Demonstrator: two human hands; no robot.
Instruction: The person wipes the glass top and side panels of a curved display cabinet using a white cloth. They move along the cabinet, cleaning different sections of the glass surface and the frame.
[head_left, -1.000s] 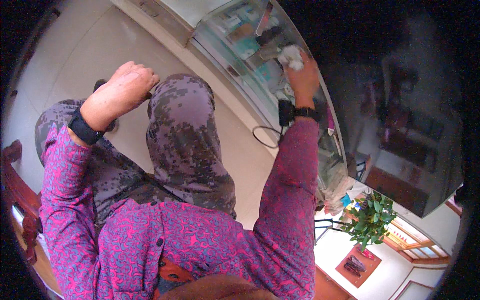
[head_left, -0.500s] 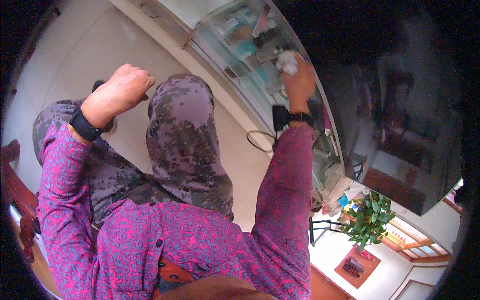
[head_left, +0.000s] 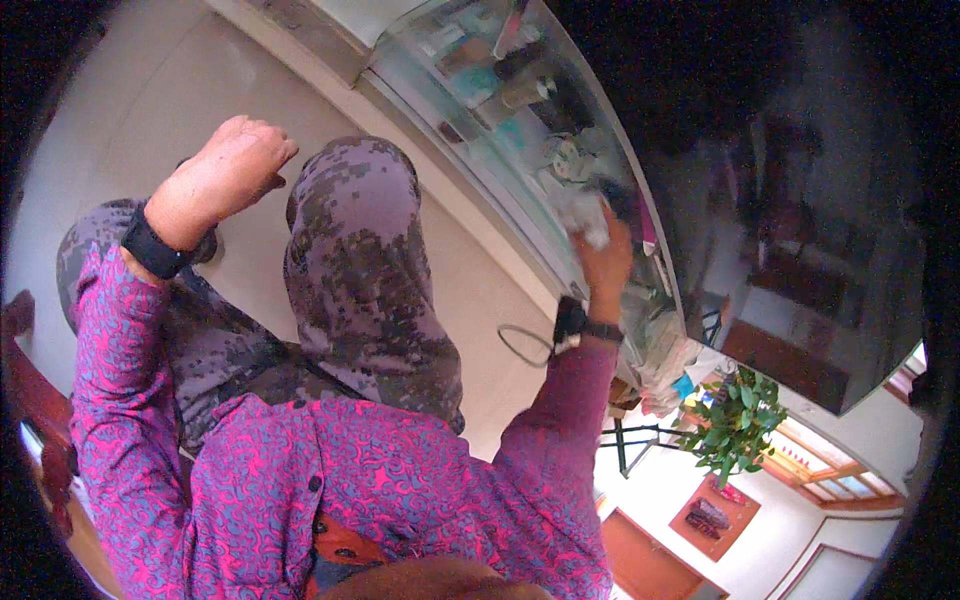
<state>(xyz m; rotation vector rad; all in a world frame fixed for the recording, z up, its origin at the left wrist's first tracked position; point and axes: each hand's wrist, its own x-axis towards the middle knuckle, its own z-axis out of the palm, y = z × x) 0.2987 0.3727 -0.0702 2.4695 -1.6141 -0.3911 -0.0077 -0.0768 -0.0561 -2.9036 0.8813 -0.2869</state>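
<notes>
My right hand (head_left: pixel 608 262) is over the glass top of a cabinet (head_left: pixel 455 165), its fingers closed round a crumpled white wad (head_left: pixel 582 216), like tissue or cloth. The wad is blurred and seems to lie against the glass. On or under the glass, beyond the wad, are a pale round roll-like thing (head_left: pixel 566 157) and a greyish cylinder (head_left: pixel 528 93). My left hand (head_left: pixel 222 172) is raised in a loose fist beside my knee (head_left: pixel 355 190), away from the cabinet. Nothing shows in it, with its palm side hidden.
A large dark screen (head_left: pixel 800 240) rises along the cabinet's right side. A pink-tipped stick (head_left: pixel 648 235) lies near the glass edge. Crumpled cloth or bags (head_left: pixel 655 372) and a leafy plant (head_left: pixel 735 420) stand at lower right. A thin dark loop (head_left: pixel 525 343) hangs by my right wrist.
My right hand has moved toward me along the glass with the white wad, uncovering the roll-like thing. My left hand stays a fist, shifted slightly left and up in the picture.
</notes>
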